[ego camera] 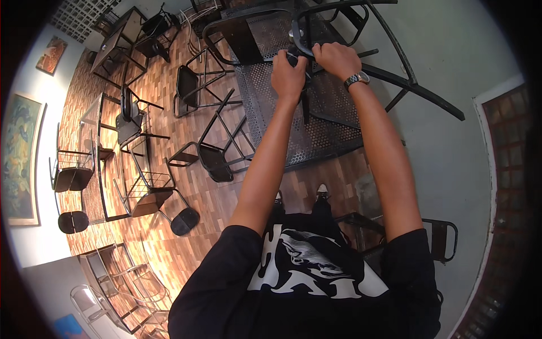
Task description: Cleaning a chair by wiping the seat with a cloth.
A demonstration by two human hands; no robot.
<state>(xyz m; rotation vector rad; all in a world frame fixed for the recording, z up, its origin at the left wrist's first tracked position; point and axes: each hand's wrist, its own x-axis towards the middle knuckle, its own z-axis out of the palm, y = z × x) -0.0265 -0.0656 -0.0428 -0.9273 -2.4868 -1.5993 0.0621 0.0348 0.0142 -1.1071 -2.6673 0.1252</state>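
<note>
My left hand has its fingers curled around a dark part of a metal chair, beside the chair's frame; what exactly it grips is partly hidden. My right hand, with a watch at the wrist, is closed on the curved tube of a black metal chair whose legs stick out to the right. That chair lies over a black perforated metal table. Another chair with a dark backrest panel rests at the table's far left part. A small round metallic object shows just beyond my hands.
Several black metal chairs stand left of the table, the closest one near its left edge. Behind my right arm is a chair back. A green-grey wall runs along the right. A long table frame stands farther left.
</note>
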